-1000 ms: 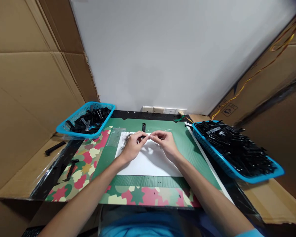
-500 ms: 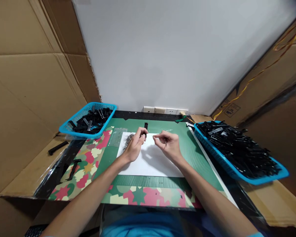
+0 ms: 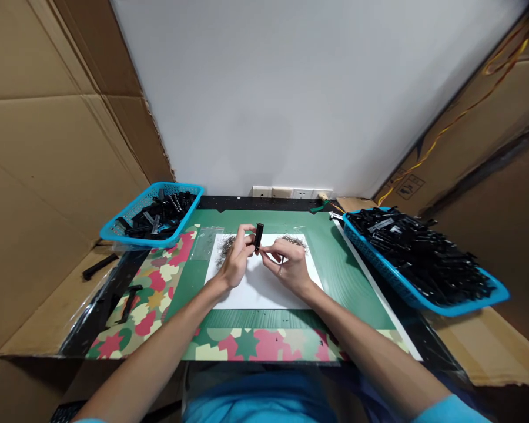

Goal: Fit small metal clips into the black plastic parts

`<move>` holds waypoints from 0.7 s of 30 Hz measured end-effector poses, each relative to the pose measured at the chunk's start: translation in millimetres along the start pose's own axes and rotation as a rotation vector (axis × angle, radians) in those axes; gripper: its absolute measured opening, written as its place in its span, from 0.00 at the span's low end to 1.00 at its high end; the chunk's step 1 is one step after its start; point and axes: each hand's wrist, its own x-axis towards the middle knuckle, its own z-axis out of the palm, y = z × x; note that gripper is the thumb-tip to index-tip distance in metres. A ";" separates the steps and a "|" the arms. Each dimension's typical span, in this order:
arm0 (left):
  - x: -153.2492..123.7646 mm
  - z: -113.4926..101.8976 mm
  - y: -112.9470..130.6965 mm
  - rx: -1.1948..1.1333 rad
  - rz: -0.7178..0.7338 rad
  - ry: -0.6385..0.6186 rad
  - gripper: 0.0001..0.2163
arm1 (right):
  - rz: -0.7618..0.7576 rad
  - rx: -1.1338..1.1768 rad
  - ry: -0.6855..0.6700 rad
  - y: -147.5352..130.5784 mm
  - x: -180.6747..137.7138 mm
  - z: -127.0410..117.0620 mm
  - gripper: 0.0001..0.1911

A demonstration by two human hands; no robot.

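My left hand pinches a short black plastic bar and holds it upright above a white sheet. My right hand is closed in a pinch right beside the bar's lower end; what its fingertips hold is too small to make out. Two heaps of tiny metal pieces lie at the far edge of the sheet, one on each side of my hands.
A blue basket with some black parts stands at the left, a fuller blue basket at the right. A green mat and camouflage-patterned cloth cover the table. Loose black pieces lie left. Cardboard walls stand around.
My left hand picked the black bar up off the mat and brought it near. My right hand moved in to meet it.
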 end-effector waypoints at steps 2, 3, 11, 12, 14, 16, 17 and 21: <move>0.1 -0.6 -1.1 0.050 0.031 -0.019 0.20 | 0.007 -0.009 -0.013 1.7 0.0 0.7 0.09; 0.1 -1.2 -1.7 0.080 0.048 -0.025 0.20 | 0.002 -0.013 -0.018 2.4 0.0 1.0 0.09; -2.8 -8.2 -3.5 0.372 0.146 -0.069 0.20 | -0.087 -0.017 -0.028 8.7 1.5 2.8 0.06; -3.0 -8.8 -3.3 0.393 0.150 -0.079 0.20 | -0.099 -0.016 -0.026 9.6 1.6 3.0 0.06; -3.0 -9.9 -3.3 0.424 0.157 -0.092 0.19 | -0.130 0.000 -0.016 11.3 1.9 3.3 0.06; -2.5 -10.8 -3.7 0.443 0.163 -0.096 0.19 | -0.160 0.035 -0.003 12.7 2.3 3.4 0.06; -2.2 -11.2 -4.1 0.447 0.165 -0.096 0.19 | -0.170 0.054 -0.003 13.2 2.7 3.3 0.06; -1.3 -11.8 -5.7 0.424 0.157 -0.102 0.19 | -0.175 0.109 -0.012 13.6 3.9 2.4 0.08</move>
